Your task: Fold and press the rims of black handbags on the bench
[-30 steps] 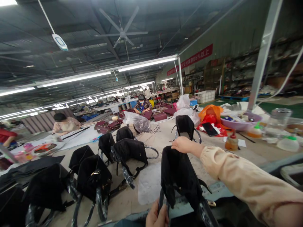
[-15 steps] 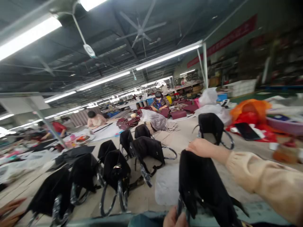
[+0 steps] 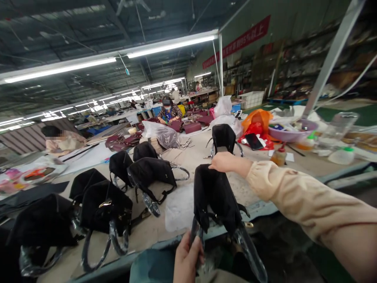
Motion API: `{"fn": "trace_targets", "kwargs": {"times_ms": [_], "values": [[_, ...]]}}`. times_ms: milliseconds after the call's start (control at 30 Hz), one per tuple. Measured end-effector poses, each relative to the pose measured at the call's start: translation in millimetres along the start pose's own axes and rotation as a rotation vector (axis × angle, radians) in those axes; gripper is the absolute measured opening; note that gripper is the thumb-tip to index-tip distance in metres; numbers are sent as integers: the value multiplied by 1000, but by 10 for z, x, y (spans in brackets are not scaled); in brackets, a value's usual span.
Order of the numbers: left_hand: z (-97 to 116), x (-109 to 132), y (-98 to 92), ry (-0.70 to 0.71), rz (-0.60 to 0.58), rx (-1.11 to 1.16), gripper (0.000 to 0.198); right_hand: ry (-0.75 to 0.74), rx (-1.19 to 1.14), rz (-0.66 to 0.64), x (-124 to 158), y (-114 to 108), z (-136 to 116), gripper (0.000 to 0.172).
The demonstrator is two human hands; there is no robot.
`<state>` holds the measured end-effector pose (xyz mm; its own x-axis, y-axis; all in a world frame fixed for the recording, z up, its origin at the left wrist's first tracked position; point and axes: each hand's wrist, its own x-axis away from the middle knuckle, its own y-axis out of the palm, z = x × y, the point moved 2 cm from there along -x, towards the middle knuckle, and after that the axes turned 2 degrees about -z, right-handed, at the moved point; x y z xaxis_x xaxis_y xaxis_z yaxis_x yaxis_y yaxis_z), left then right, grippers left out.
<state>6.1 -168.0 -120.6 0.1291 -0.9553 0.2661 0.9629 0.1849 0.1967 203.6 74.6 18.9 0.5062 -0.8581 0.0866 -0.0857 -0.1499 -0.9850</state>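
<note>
A black handbag (image 3: 216, 196) hangs at the table's front edge, its open side tilted toward me and its handles wrapped in clear plastic. My left hand (image 3: 188, 253) is closed around one wrapped handle (image 3: 196, 232) at the lower left of the bag. At the bag's far upper edge, my right hand (image 3: 225, 162) has its fingers curled over the rim. The second handle (image 3: 250, 251) dangles below the table edge. Just beyond my right hand stands another black handbag (image 3: 224, 137). Several more black handbags (image 3: 153, 173) lie to the left, also with wrapped handles.
A translucent sheet (image 3: 179, 212) lies left of the bag. Farther right are a phone (image 3: 255, 141), a purple basin (image 3: 290, 133) and a bottle with a red tip (image 3: 279, 156). Co-workers (image 3: 170, 112) sit across the tables among maroon pieces (image 3: 193, 126). A metal post (image 3: 334, 59) rises at right.
My view has turned to the right, so the table's things shift left in it. Both hands stay on the same handbag, whose second handle now shows. A hand at the far left has left the view.
</note>
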Motion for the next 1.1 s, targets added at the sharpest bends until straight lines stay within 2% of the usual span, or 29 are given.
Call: {"fn": "trace_targets", "kwargs": {"times_ms": [133,333,433,500,567,600,667,733,767,800,833,900,967,1033,1100], "values": [[14,50,-64,97,48,-134,63,79,-42,-72,17,-21,75,49],[-88,-2,-59,51,108,-121,74,188,-255,24,122,50,92,42],[-101,-40,-52,25,152,-77,76,221,-470,71,313,19,167,54],[-103,-52,-66,16,191,-51,76,261,-644,90,573,77,253,67],[-111,-59,-89,4,221,-35,76,328,-822,74,941,303,322,71],[-117,-64,-100,-1,228,-32,77,373,-890,57,1154,489,334,73],[-133,-77,-115,-7,230,-33,78,487,-1028,7,1596,981,290,77],[-153,-94,-112,-6,218,-28,79,780,-1481,-109,1995,1572,127,67],[-164,-102,-104,-7,212,-19,80,824,-1667,-209,2132,1835,-15,65],[-176,-107,-92,-8,210,-5,80,765,-1850,-301,2213,2046,-182,66],[-189,-109,-77,-6,212,12,81,684,-2012,-323,2244,2201,-345,67],[-213,-104,-46,6,223,39,81,603,-2218,-305,2193,2364,-622,60],[-238,-95,-24,30,233,51,79,593,-2328,-258,2063,2368,-785,43],[-260,-103,-17,47,237,74,76,582,-2372,-125,1952,2265,-799,35],[-275,-149,-10,43,245,159,73,550,-2330,84,1915,2093,-683,35]]}}
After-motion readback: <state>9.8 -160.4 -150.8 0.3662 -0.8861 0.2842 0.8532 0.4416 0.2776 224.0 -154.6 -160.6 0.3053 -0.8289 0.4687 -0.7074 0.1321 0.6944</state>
